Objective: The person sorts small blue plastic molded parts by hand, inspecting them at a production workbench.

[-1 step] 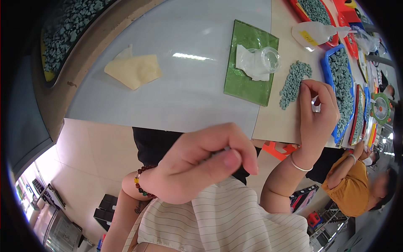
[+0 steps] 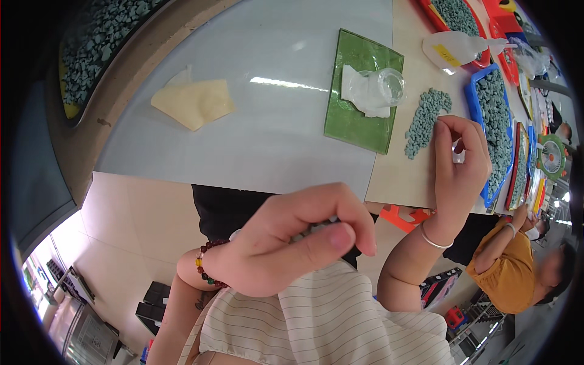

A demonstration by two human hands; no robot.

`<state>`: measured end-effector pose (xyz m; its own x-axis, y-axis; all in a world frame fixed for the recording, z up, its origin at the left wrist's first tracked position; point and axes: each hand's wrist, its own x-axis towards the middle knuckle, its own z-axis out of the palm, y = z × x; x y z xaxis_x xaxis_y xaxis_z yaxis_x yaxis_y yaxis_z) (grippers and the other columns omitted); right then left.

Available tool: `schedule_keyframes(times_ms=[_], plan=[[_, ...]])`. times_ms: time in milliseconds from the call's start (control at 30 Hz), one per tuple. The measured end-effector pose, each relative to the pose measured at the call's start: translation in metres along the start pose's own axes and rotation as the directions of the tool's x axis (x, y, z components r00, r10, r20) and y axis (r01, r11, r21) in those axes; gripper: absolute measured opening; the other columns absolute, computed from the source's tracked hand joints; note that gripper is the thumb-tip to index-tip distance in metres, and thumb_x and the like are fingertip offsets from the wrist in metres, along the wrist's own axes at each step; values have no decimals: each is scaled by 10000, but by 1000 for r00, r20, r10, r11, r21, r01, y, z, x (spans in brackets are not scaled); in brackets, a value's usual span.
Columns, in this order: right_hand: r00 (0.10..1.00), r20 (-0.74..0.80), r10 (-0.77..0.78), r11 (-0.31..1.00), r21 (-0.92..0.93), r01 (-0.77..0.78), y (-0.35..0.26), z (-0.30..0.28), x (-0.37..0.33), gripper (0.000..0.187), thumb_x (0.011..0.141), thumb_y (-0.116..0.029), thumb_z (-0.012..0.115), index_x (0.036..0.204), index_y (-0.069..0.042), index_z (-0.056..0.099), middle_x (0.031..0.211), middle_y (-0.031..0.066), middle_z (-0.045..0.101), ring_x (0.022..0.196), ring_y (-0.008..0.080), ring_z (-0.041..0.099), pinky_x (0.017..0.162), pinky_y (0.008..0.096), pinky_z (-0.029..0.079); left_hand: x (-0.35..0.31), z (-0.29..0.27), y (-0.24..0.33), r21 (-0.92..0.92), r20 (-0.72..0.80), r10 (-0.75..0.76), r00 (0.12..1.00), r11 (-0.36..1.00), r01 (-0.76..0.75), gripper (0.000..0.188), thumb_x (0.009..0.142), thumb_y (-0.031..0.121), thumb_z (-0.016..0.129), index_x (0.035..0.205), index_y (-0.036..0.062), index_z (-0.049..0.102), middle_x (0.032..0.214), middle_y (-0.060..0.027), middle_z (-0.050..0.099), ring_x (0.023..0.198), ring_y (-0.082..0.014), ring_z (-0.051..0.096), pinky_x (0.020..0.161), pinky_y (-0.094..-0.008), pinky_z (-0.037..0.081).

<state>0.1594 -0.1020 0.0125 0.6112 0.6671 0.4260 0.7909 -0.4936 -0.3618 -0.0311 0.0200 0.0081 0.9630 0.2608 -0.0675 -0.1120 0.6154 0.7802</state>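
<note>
My left hand [image 2: 298, 246] is raised in front of my striped top, its fingers curled over the thumb. A bit of grey-green shows in the gap behind the thumb, but most of what it holds is hidden. At the right edge of a small pile of grey-green stone chips [image 2: 420, 125], my right hand [image 2: 463, 149] has thumb and forefinger pinched together. Whatever is between those fingertips is too small to make out. Left of the pile lies a green board [image 2: 365, 131] bearing a crumpled white sheet [image 2: 354, 91] and a small clear cup [image 2: 389, 87].
A blue tray [image 2: 472, 97] of chips stands right of my right hand. A white squeeze bottle [image 2: 447, 48] lies beyond the pile, near a red tray [image 2: 480, 61]. Cream-coloured cloth [image 2: 194, 103] rests at left. Another person [image 2: 508, 261] works at far right.
My left hand has shifted slightly to the right and down, and a little more grey-green shows behind its thumb. My right hand has hardly moved.
</note>
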Motion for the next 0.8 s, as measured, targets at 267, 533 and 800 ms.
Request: schedule_keyframes(times_ms=[267, 533, 800], plan=[[984, 5, -178, 849, 506, 151, -65, -7, -29, 249, 533, 66, 661, 759, -22, 607, 746, 78, 604, 616, 197, 566, 557, 272, 446, 4, -1, -2, 598, 18, 196, 980, 784, -168, 148, 823, 142, 534, 812, -5, 526, 667, -23, 468, 559, -99, 374, 502, -226, 302], [982, 3, -191, 771, 620, 148, -73, -2, -36, 281, 510, 63, 684, 773, -18, 626, 732, 77, 605, 618, 197, 577, 549, 270, 452, 1, -5, -9, 578, 26, 289, 957, 777, -250, 131, 831, 126, 522, 802, -1, 518, 673, -40, 480, 538, -126, 372, 496, -247, 313], [990, 24, -141, 732, 675, 88, -73, -3, -33, 271, 492, 51, 693, 747, -23, 639, 721, 75, 602, 602, 191, 566, 519, 253, 449, 2, -4, -5, 609, 75, 335, 939, 731, -309, 32, 810, 26, 512, 798, 2, 528, 670, -36, 511, 541, -128, 388, 495, -249, 319]])
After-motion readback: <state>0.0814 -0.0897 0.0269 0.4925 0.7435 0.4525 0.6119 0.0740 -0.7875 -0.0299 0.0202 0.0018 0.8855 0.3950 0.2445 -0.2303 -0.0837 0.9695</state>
